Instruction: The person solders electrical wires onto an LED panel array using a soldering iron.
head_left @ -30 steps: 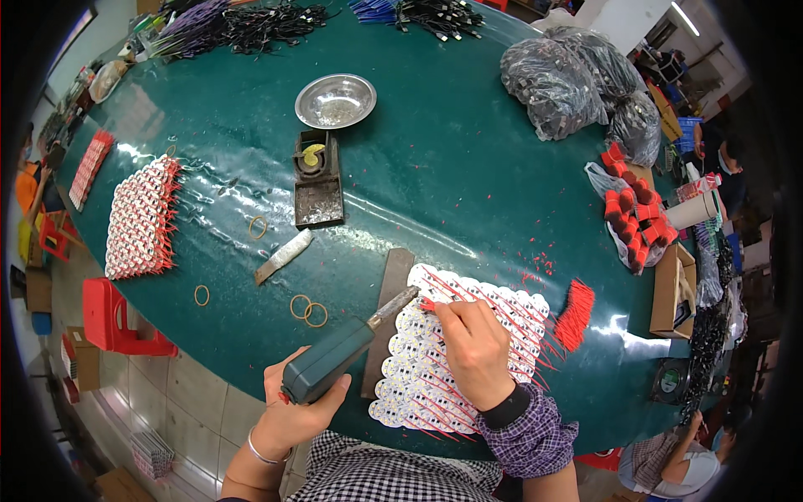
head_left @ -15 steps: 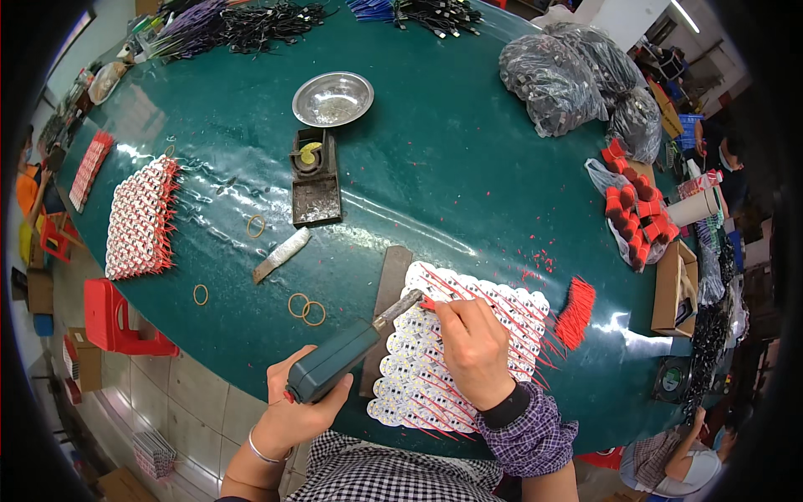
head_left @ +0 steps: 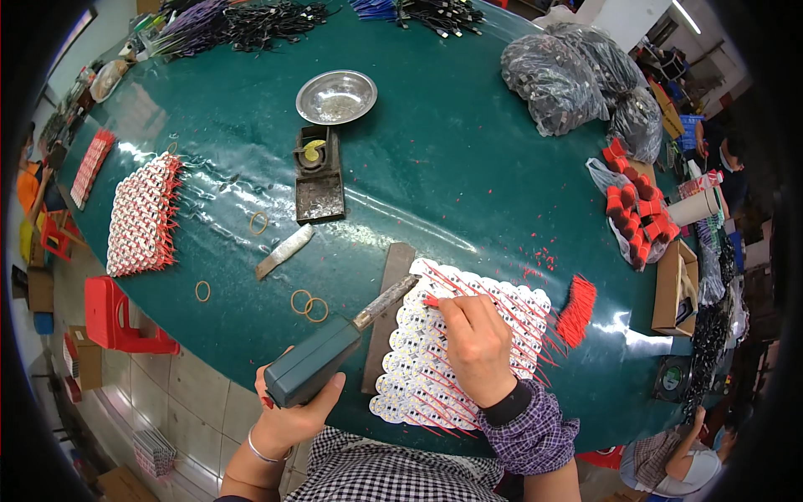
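Note:
My left hand is wrapped round the dark green body of a soldering gun. Its metal barrel slants up and right, the tip close to the upper left corner of a panel of round white circuit boards. Thin red wires lie slantwise across many of the boards. Over the panel, my right hand pinches short red wires, their ends poking out left of the fingertips. Along the panel's left edge a flat dark metal bar is partly covered. Right of the panel lies a bundle of red wires.
A solder stand and a metal bowl are farther off, with a tape-wrapped blade nearer. Wired panels lie left, rubber bands in front. Red bundles, grey bags and a cardboard box stand right.
My left hand has drawn the soldering gun slightly left and down, so its tip is farther from the right fingertips. The right hand stays nearly in place, still pinching red wires.

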Demonstrator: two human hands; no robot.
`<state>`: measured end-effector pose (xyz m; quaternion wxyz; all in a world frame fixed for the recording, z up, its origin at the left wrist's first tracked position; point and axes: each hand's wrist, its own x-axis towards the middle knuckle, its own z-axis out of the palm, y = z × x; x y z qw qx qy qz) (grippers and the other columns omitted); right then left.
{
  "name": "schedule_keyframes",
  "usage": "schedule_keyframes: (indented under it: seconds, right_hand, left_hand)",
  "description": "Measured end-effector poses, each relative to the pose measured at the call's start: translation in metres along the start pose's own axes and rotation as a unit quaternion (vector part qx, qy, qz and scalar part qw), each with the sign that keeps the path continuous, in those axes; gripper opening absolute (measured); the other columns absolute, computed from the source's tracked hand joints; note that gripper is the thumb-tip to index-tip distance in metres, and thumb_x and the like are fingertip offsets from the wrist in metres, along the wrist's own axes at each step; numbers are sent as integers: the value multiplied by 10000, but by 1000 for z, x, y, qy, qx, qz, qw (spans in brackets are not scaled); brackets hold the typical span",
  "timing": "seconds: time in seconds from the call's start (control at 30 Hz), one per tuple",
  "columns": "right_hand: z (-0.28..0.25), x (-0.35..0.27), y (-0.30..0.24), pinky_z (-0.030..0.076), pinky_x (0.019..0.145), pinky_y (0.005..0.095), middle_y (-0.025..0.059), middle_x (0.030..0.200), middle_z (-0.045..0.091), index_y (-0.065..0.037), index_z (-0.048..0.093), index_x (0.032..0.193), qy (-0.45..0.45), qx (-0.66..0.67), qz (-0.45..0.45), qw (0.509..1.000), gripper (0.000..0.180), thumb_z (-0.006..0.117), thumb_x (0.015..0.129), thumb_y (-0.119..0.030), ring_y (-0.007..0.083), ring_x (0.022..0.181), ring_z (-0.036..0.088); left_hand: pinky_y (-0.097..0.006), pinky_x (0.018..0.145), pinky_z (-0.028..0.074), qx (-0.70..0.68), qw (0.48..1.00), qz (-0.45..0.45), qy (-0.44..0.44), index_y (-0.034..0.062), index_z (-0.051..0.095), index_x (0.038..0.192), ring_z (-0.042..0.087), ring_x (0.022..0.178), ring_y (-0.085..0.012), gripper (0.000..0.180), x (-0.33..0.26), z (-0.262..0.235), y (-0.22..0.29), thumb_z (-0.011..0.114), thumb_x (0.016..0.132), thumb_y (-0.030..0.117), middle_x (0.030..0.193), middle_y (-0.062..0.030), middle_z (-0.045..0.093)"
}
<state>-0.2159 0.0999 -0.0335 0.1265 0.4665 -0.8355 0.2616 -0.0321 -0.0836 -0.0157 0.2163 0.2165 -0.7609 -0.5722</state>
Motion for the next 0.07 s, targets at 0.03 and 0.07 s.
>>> schedule_keyframes:
  seconds: [0.03, 0.07]
  right_hand:
    - [-1, 0, -1, 507, 655, 369, 101, 928, 606, 28, 661, 1061, -1, -6, 3, 1000, 333, 661, 729, 36, 268, 824, 603]
    - [-1, 0, -1, 507, 655, 369, 101, 928, 606, 28, 661, 1061, -1, -7, 2, 1000, 333, 661, 729, 36, 268, 824, 603]
  left_hand:
    - [-250, 563, 494, 4, 1000, 6, 4, -42, 739, 992, 630, 611, -129, 238, 0, 0, 0, 794, 768, 22, 809, -83, 708]
    - [-253, 558, 494, 8, 1000, 12, 7, -42, 740, 990, 633, 611, -135, 239, 1, -1, 2, 796, 767, 24, 816, -90, 714]
